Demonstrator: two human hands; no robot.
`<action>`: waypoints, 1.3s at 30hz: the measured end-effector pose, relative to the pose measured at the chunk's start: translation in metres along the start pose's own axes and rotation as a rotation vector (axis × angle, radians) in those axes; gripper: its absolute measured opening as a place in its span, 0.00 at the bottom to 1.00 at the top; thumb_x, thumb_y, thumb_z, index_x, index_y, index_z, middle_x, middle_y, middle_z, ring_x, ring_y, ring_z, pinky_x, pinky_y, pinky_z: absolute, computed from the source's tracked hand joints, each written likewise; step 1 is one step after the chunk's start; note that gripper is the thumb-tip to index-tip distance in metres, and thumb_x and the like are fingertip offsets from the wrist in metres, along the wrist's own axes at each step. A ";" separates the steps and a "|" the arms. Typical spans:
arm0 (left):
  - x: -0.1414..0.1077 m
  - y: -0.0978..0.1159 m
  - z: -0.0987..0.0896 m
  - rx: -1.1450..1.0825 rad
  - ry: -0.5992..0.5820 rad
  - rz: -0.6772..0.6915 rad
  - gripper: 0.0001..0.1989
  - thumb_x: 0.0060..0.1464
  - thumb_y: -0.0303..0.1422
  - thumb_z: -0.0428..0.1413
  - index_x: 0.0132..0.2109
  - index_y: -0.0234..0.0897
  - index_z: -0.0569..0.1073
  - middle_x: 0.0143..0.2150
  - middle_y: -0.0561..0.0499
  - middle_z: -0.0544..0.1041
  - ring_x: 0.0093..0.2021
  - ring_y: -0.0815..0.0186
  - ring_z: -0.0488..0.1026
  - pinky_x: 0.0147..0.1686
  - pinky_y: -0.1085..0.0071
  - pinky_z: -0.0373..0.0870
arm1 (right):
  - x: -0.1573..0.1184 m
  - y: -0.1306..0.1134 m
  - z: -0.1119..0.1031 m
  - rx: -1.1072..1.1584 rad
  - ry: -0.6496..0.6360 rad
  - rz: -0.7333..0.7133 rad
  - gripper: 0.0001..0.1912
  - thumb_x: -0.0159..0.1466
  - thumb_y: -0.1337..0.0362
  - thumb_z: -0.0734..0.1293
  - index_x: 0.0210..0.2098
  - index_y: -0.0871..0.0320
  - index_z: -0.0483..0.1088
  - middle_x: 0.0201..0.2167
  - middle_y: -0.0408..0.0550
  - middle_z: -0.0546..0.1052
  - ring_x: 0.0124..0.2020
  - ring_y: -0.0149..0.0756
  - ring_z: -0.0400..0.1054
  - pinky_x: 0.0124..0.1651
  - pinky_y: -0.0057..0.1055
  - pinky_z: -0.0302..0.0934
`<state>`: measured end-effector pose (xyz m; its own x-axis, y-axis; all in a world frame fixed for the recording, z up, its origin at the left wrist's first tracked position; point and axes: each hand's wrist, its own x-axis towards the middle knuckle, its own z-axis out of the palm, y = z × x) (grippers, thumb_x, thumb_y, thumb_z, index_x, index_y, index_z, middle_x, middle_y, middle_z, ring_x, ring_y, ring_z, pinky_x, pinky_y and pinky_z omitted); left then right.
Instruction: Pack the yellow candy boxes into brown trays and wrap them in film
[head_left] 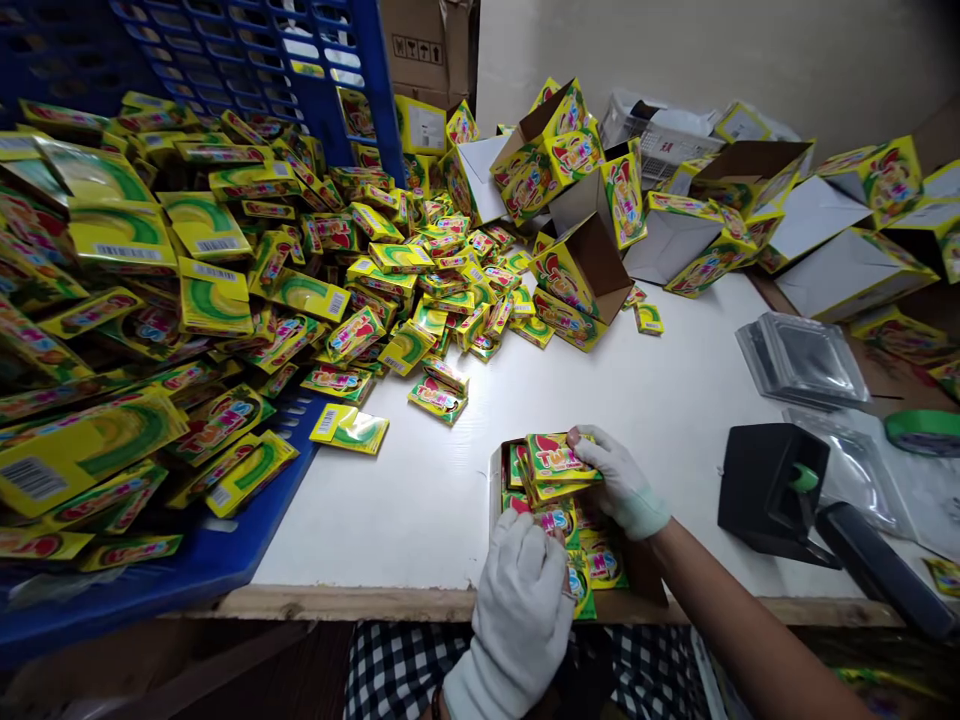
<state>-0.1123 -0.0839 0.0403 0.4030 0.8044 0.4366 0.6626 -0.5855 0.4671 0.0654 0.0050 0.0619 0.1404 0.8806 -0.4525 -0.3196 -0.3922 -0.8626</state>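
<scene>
An opened display carton [496, 485] sits at the table's front edge, with several small yellow Twins boxes [604, 560] inside. My right hand [622, 485], in a white glove, pinches a small Twins box [553, 456] at its right end, over the far part of the carton; another seems to lie just under it. My left hand [521, 595], also gloved, reaches over the carton's near left side. Its fingers are curled round a Twins box [556, 522], which they partly hide.
A blue plastic crate [262, 530] on the left spills a big heap of small Twins boxes [352, 335] onto the white table [420, 500]. Larger open cartons [577, 275] stand behind. At right are clear plastic sleeves [802, 355], a black tape dispenser [772, 490] and green tape [926, 432].
</scene>
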 end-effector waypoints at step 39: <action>0.002 -0.002 0.001 -0.002 0.004 0.038 0.16 0.52 0.27 0.53 0.48 0.32 0.74 0.46 0.40 0.73 0.54 0.50 0.69 0.62 0.40 0.64 | -0.015 0.016 0.030 -0.896 0.283 -0.086 0.28 0.55 0.43 0.67 0.46 0.55 0.66 0.37 0.47 0.77 0.43 0.46 0.69 0.52 0.42 0.55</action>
<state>-0.1124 -0.0815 0.0395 0.4254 0.7810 0.4573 0.6458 -0.6160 0.4512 0.0300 -0.0060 0.0619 0.3897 0.8651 -0.3159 0.5257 -0.4906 -0.6950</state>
